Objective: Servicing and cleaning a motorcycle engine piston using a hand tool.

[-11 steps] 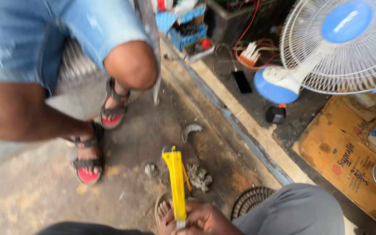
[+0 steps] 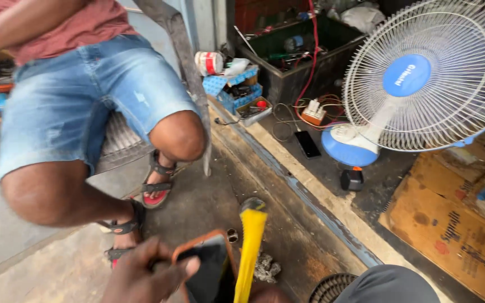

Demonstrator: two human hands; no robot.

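The left hand (image 2: 144,275) gripped an orange-cased phone (image 2: 209,269), fingers curled round its edge. Just right of the phone stood a yellow-handled hammer (image 2: 251,241); the right hand's state could not be told.

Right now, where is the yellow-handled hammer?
In the head view, the yellow-handled hammer stands at the bottom centre, just right of the orange-cased phone held by the left hand, head resting on the dirty floor.

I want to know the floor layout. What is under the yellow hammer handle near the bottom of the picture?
Under the yellow hammer handle lies dark concrete floor and a small grey lump of debris. The phone in the left hand covers the floor beside it; the handle's lower end is out of view.
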